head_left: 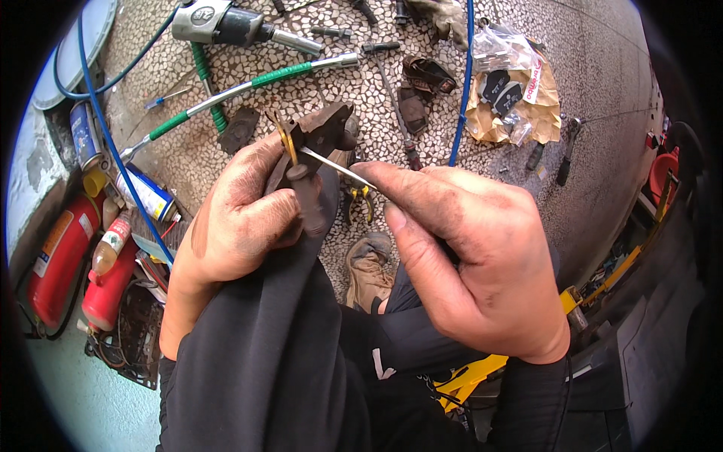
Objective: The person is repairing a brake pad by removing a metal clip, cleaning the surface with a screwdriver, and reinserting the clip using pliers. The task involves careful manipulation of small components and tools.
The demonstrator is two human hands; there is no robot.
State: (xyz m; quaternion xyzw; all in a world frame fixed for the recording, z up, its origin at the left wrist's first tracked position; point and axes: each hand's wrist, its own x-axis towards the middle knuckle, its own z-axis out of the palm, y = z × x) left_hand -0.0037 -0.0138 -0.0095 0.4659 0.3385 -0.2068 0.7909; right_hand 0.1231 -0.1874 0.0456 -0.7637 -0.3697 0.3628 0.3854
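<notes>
- Head view: the left hand (241,218) is clenched around a dark, grimy metal part (316,143), fingers wrapped tight on its lower stem, so the part stands up just above the fist.
- The right hand (474,256) pinches a thin metal rod (335,167) between thumb and forefinger; the rod's far tip touches the metal part, beside a small yellowish clip on it.
- Both hands are smeared with grease and sit above the person's dark-clothed knees.
- Beyond the metal part, on the pebbled floor (595,151), lie a green-banded long wrench (248,84) and a grey impact wrench (226,24).
- Right of the metal part lies a torn paper bag (516,105) with dark pads on it.
- Left of the metal part stand red canisters (64,256).
</notes>
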